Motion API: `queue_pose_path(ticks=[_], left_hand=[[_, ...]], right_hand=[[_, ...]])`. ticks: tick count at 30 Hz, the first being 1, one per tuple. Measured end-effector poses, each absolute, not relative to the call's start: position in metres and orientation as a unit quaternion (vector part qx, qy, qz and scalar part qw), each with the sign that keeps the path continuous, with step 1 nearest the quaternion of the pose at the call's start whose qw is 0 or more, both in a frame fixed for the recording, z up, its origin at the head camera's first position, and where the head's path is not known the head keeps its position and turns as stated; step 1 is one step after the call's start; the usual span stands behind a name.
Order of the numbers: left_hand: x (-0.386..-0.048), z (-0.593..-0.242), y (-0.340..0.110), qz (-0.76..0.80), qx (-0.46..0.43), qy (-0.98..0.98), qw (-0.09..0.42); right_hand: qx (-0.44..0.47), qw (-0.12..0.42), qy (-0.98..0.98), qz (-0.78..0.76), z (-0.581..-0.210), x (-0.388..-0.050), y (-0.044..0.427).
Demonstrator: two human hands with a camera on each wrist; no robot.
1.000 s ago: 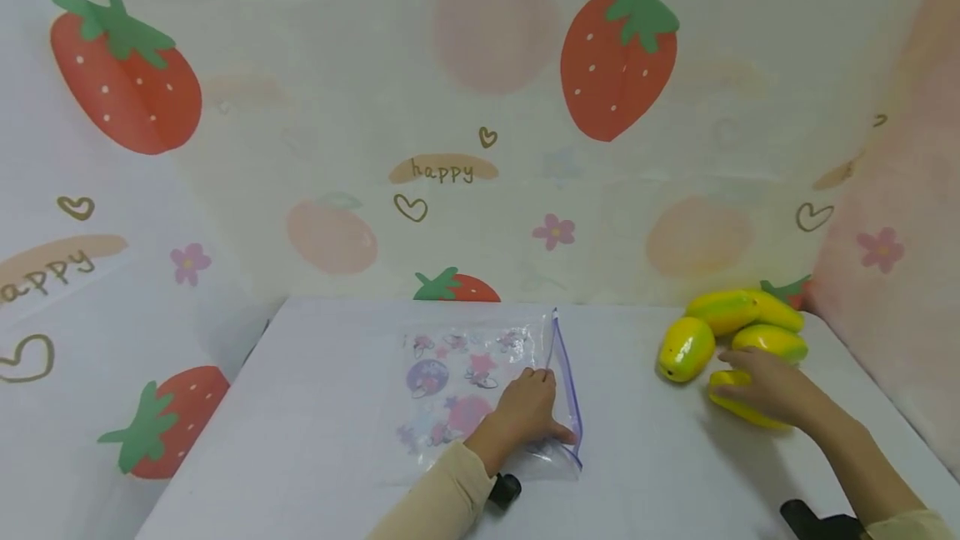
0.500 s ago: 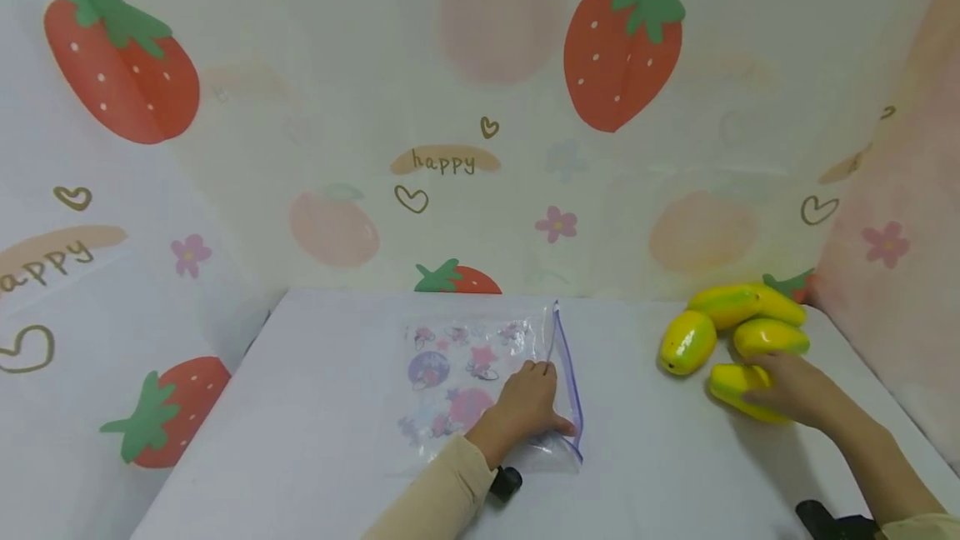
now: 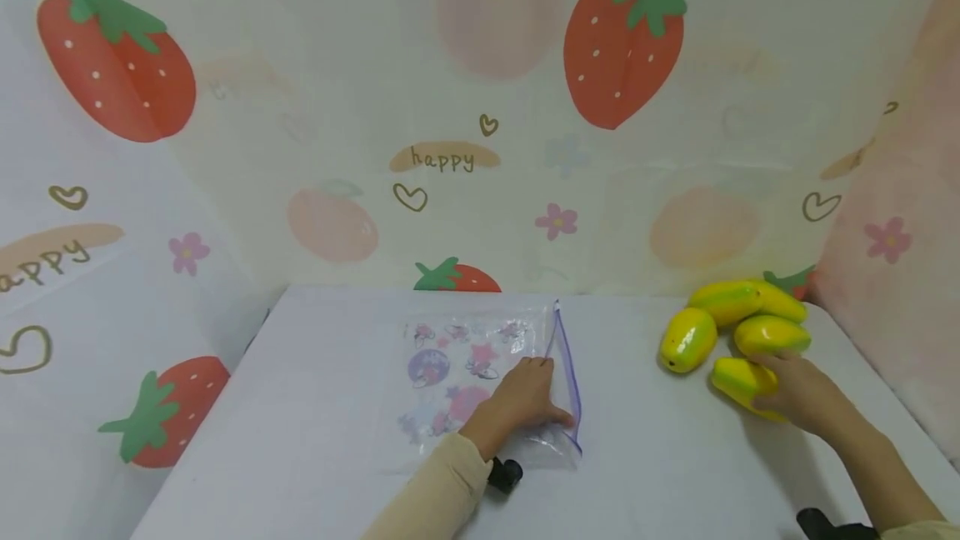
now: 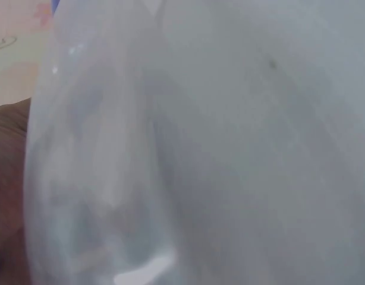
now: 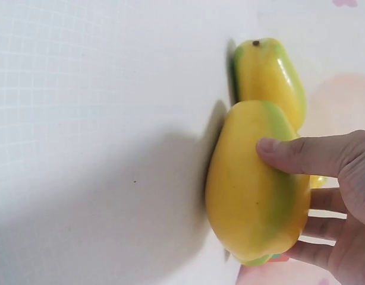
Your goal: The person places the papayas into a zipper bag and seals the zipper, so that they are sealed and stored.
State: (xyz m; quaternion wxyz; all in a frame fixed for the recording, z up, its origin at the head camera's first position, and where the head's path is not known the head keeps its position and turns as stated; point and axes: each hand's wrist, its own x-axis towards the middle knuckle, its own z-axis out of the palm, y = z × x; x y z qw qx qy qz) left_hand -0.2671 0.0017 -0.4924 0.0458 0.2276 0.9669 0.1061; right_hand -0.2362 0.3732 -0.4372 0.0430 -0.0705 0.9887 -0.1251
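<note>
A clear zip bag (image 3: pixel 465 357) printed with pink and purple pictures lies flat, its purple-edged mouth to the right. My left hand (image 3: pixel 525 394) holds the bag near that mouth, with fingers curled at the upper lip and thumb spread toward the zip edge. Blurred plastic fills most of the left wrist view. My right hand (image 3: pixel 806 394) grips a yellow-green papaya (image 5: pixel 254 184), thumb on the near side and fingers around the far side. Just behind it are another papaya (image 3: pixel 772 335) and a rounder-looking one (image 3: pixel 687 341).
Further yellow-green fruits (image 3: pixel 723 303) lie at the back right, by the wall. The white table (image 3: pixel 300 407) meets a strawberry-printed cloth (image 3: pixel 480 232) behind. A black wrist device (image 3: pixel 506 476) sits under the left wrist.
My right hand has settled around the nearest papaya, fingers shifting slightly right and exposing more of it. My left hand stays on the bag. The head view has tilted slightly down.
</note>
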Motion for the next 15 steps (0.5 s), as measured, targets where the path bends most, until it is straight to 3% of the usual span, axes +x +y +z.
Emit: queue_pose_path(ticks=[15], left_hand=[[-0.2694, -0.4857, -0.0016, 0.144, 0.222, 0.961, 0.078]], right_hand=[[-0.058, 0.016, 0.994, -0.089, -0.4413, -0.2334, 0.3735]])
